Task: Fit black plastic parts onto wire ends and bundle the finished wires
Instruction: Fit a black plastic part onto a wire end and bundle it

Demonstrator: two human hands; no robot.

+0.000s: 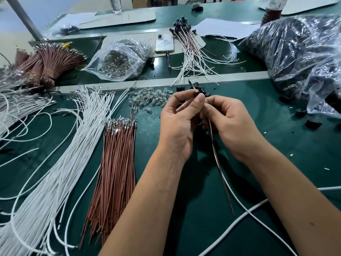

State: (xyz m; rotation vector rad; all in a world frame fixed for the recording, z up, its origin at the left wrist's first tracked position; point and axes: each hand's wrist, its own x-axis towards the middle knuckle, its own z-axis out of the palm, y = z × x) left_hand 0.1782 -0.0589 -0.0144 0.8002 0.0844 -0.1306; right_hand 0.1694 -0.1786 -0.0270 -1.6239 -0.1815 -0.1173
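A small black plastic part (196, 93) is pinched between the thumb and fingertips of the left hand (180, 124), raised clear of the green surface (230, 191) so that its socket can be reached from below. The right hand (231, 124) is curled close against the left, its fingers closed on a thin brown wire and white wire pair (220, 172); the grip appears to sit near the wire ends, probably so they stay stiff while being pushed into the part. The loose tails hang down between the forearms and trail on the surface towards the person.

Supplies are laid within reach. Just beyond the fingertips lie a heap of small clear glass bulbs (149, 97) and a few loose black parts. To the outer side of the left hand, a fanned sheaf of brown wires with metal terminals (115, 163) lies near, and long white wires (60, 163) lie further out. Well beyond both hands, a spread of finished wires with black caps (190, 50) has been set aside, seemingly awaiting bundling. Beyond the right hand sits a large clear plastic bag of black parts (299, 50).
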